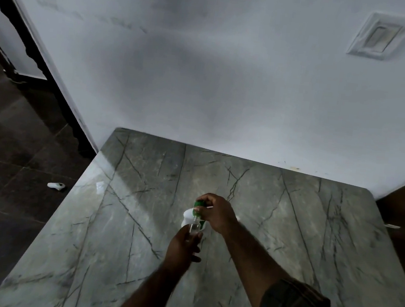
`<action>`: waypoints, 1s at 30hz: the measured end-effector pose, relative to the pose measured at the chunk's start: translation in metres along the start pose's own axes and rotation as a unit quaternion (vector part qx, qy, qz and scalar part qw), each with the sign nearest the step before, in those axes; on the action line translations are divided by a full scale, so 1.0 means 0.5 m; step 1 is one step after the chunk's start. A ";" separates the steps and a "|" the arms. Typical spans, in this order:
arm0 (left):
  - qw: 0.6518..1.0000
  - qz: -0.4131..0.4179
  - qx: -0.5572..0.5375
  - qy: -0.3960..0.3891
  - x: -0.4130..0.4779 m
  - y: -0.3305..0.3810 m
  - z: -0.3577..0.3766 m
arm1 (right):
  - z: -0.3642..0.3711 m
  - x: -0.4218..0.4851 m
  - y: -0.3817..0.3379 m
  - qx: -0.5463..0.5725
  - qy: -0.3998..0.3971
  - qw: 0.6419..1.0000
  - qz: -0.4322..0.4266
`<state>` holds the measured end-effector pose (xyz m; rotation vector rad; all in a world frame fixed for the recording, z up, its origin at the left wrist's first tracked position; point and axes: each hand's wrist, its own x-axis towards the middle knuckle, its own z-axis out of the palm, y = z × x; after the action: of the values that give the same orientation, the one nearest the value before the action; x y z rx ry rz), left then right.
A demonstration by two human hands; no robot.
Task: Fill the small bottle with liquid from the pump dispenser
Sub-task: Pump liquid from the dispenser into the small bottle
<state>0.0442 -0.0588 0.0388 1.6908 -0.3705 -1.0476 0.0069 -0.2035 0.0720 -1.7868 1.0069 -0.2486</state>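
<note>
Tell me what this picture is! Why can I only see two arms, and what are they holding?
No machine here, just a person. The one picture comes from a camera worn on their head, looking down, so only arms and hands show. They are at a shiny grey-green marble-patterned table beside a white wall. The left hand holds a small clear bottle. The right hand has its grip curled around the green top of a white pump dispenser, with the bottle's mouth close under it. Whether liquid is coming out is too small to tell. A small white thing lies on the dark floor.
</note>
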 end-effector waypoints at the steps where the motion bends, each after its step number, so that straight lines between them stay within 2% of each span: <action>1: 1.000 0.006 -0.004 0.002 -0.002 0.003 0.001 | -0.001 0.001 -0.001 -0.004 -0.005 1.000 -0.003; 7: 0.999 0.023 -0.017 -0.016 -0.012 0.017 0.005 | -0.002 0.000 0.002 0.002 -0.006 1.000 -0.002; 13: 1.000 0.003 -0.011 -0.017 -0.006 0.014 0.008 | -0.001 0.000 0.002 0.019 0.003 1.000 0.004; 22: 1.000 -0.005 -0.012 -0.027 -0.011 0.014 0.004 | 0.009 -0.002 -0.001 -0.033 0.016 0.999 0.011; 26: 0.999 -0.003 -0.002 -0.036 -0.014 0.015 0.001 | 0.002 -0.001 -0.001 -0.028 0.001 0.999 0.026; 30: 0.999 0.006 0.021 -0.041 -0.012 0.019 0.003 | 0.005 0.003 -0.006 -0.032 0.019 0.999 0.022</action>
<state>0.0420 -0.0591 0.0500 1.6832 -0.4584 -1.1091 0.0107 -0.2026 0.0731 -1.8222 1.0897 -0.2255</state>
